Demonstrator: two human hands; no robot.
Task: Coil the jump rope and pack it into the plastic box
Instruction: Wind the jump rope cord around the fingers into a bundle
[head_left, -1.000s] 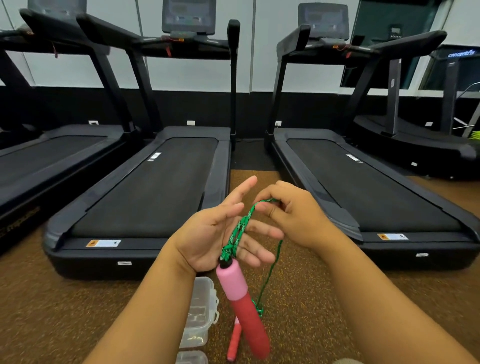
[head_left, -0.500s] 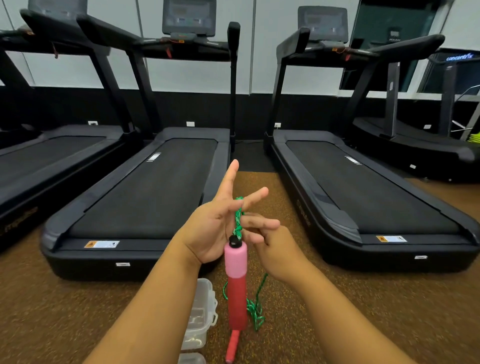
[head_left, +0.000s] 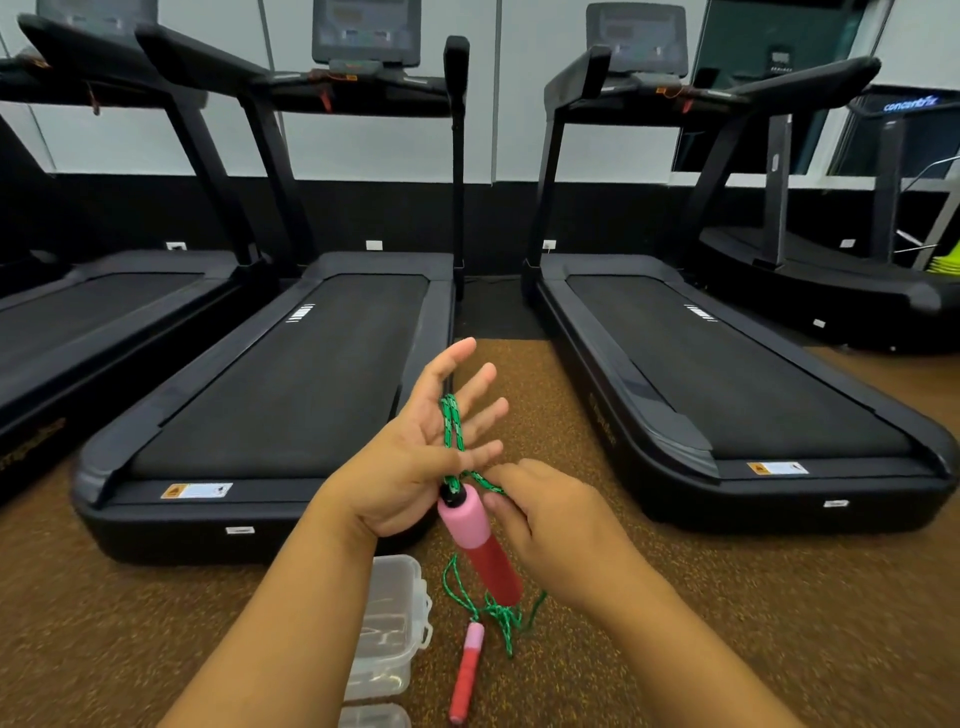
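A green braided jump rope (head_left: 451, 423) runs in two strands over the palm of my left hand (head_left: 415, 457), whose fingers are spread upward. One pink-and-red handle (head_left: 480, 540) hangs from that hand, its black cap at the palm's edge. My right hand (head_left: 550, 525) sits just right of the handle and pinches a strand of the rope. Slack rope (head_left: 498, 616) lies bunched on the floor below. The second handle (head_left: 466, 675) rests on the floor. A clear plastic box (head_left: 387, 629) stands open on the floor under my left forearm.
Black treadmills (head_left: 291, 384) (head_left: 727, 395) stand side by side ahead, with a strip of brown floor (head_left: 509, 374) between the middle two. A clear lid (head_left: 374, 717) lies at the bottom edge below the box.
My right hand has dropped from fingertip level to beside the handle, carrying the rope down the palm. The left fingers have spread and tilted upward.
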